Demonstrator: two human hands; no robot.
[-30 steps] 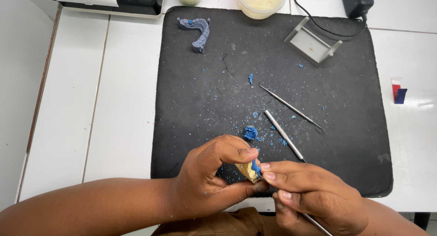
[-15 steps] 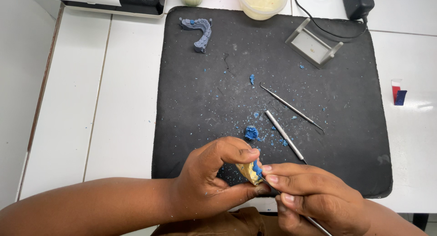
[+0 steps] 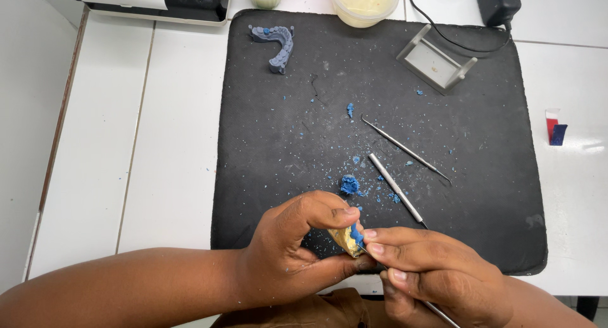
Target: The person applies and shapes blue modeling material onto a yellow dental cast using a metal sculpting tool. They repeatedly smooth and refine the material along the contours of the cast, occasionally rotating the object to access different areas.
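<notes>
L hand pinches cast; mat edge close.

The mat at centre frame looks matt, rough and dusty. Two tools on it are shiny smooth metal. The table at left is glossy white.

Most of the little yellow-and-blue piece is buried under the left hand's fingers. The thin tool in the right hand runs off the bottom edge, its tip hidden. Bowl up top is cropped.
</notes>
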